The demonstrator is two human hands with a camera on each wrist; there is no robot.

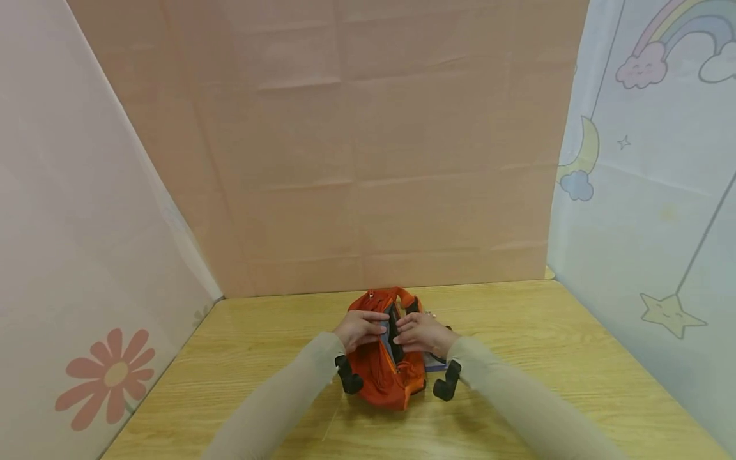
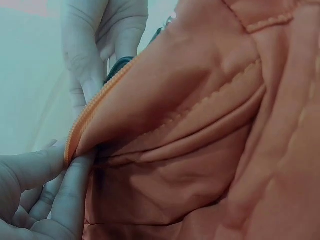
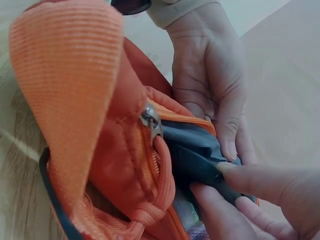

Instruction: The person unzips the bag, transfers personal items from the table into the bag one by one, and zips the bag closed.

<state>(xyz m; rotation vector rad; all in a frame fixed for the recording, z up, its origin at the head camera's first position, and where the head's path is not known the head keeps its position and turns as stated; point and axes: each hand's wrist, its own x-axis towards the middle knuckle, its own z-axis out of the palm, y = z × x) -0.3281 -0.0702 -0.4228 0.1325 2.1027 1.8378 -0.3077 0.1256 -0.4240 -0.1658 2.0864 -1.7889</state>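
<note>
An orange-red bag (image 1: 376, 383) stands on the table between both hands, its zipped opening spread apart. My left hand (image 1: 361, 329) is on the bag's left side; in the left wrist view its thumb and fingers (image 2: 75, 195) pinch the edge beside the orange zip (image 2: 102, 97). From the right, my right hand (image 1: 422, 333) reaches to the opening. Close up in the right wrist view, its thumb and fingers (image 3: 260, 187) pinch dark fabric (image 3: 195, 147) at the mouth of the bag. A metal zip pull (image 3: 151, 120) with an orange cord loop hangs at the opening's end. The bag's inside is mostly hidden.
Partly behind the bag and right forearm lies a flat blue-edged thing (image 1: 435, 367), with small shiny bits (image 1: 430, 315) farther back. A wide orange strap (image 3: 70, 85) arches over the bag's end. The wooden table (image 1: 517, 345) meets a tan back panel (image 1: 368, 191) and printed side walls.
</note>
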